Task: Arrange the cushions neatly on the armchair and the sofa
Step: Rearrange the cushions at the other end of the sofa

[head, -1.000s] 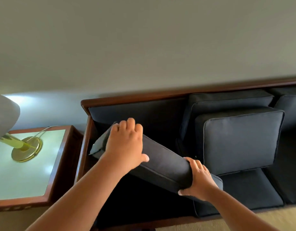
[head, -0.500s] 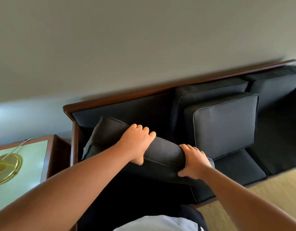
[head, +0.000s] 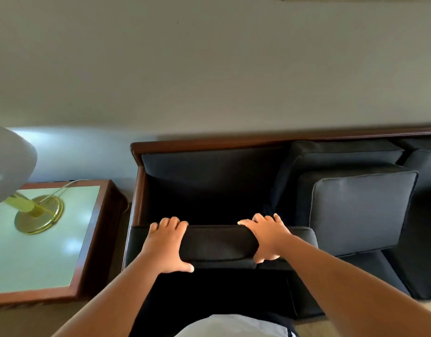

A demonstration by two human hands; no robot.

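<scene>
A brass lamp (head: 37,213) is standing on the side table (head: 88,251) at my left; my left hand (head: 166,244) is clamping the cushion (head: 219,246), fingers over its top edge, thumb under; my right hand (head: 270,237) is gripping likewise; I am holding the cushion level over the sofa (head: 209,171) seat; another cushion (head: 360,210) is leaning against the backrest, right.

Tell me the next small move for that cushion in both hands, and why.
Probably push the held cushion back and stand it against the bare backrest. Left hand and right hand grip it level over the empty left seat, while the neighbouring cushion already stands upright.
</scene>
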